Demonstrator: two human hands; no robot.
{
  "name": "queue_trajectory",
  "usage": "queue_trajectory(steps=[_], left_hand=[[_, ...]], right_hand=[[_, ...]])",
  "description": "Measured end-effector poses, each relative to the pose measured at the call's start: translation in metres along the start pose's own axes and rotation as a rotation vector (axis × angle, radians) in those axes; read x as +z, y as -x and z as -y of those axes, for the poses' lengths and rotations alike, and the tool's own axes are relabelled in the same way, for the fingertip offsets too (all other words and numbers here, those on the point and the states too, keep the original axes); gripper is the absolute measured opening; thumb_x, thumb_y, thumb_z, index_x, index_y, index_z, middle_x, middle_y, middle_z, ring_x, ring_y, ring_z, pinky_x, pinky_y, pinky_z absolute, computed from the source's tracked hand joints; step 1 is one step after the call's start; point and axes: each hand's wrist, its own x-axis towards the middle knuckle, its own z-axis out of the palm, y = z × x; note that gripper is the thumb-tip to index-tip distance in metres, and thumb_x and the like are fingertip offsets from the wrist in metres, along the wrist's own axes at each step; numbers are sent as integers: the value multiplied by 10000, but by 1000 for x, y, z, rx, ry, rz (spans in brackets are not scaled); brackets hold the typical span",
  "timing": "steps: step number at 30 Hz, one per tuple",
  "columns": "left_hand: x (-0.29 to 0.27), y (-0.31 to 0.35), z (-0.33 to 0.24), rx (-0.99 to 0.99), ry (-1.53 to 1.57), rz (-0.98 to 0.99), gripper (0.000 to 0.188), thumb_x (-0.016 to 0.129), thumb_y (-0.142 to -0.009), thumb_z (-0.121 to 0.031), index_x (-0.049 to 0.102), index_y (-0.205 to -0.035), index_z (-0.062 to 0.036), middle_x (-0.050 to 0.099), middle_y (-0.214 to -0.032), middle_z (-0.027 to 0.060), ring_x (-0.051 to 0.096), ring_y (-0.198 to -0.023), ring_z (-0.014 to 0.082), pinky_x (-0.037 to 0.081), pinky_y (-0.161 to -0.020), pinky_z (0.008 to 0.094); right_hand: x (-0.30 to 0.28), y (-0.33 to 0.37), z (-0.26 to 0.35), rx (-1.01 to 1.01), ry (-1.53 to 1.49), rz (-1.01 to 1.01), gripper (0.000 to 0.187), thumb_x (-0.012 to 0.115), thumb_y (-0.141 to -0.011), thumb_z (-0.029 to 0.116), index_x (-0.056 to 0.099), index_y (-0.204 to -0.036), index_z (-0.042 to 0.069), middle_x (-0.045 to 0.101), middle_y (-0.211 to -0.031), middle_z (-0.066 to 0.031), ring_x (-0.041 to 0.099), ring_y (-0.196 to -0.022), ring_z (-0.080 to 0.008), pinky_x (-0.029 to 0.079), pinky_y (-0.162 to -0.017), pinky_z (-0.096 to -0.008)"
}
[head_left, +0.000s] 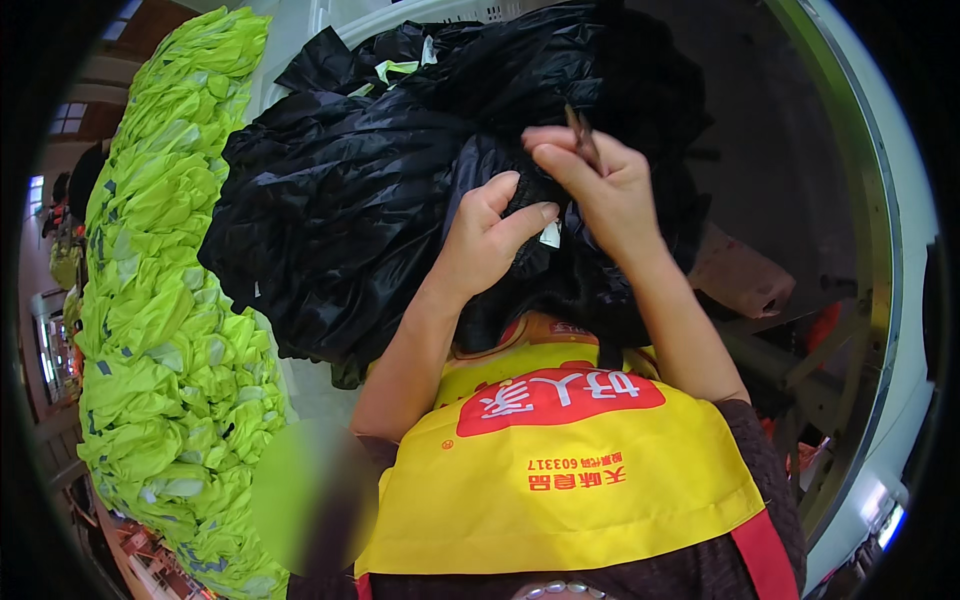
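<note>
Left hand: bunched around gathered cloth, and here's the grip: the left hand [485, 235] has thumb and fingers closing on a fold of the black fabric [330, 210], apparently to keep that one spot steady out of a very slippery-looking heap.

Right hand: up beside it, the right hand [605, 190] is curled around a small brown tool [583, 140], its narrow end poking up past the knuckles; perhaps snips, but the fingers hide too much to tell. Tucked like that, it probably leaves thumb and forefinger free for the cloth.

White tag: just by the left thumb, a little white tag [550, 234] shows against the dark cloth.

Black heap: right in front of the person, spreading beyond both hands and hanging toward the yellow apron [600, 480], likely kept close for short reaches.

Look of it: glossy, thin, deeply creased, with a ribbed, gathered-looking stretch between the hands.

Lime pile: off to the left, crumpled lime-green pieces [165, 300] stand in a tall bank, seemingly kept apart by colour.
</note>
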Motion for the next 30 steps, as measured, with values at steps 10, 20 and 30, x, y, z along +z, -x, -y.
queue_trajectory(steps=[10,20,30], left_hand=[[-2,5,-1,-11,145,0,130,566,-833,-42,599,-953,-6,619,-832,0,556,-735,56,450,-680,196],[-1,5,0,59,-41,22,92,598,-806,-42,603,-891,-7,499,-802,-8,482,-735,61,390,-643,208],[5,3,0,98,-69,37,87,600,-801,-37,599,-882,-3,477,-788,-2,474,-711,71,386,-623,212]], right_hand=[[-68,12,10,121,386,403,369,420,-913,362,598,-936,40,561,-795,-24,494,-698,-108,405,-613,-237],[-55,17,1,197,333,462,344,503,-883,355,614,-882,30,525,-660,-22,474,-604,-111,370,-548,-247],[-54,13,7,208,340,465,324,513,-878,340,614,-821,37,520,-647,-15,471,-606,-105,372,-554,-247]])
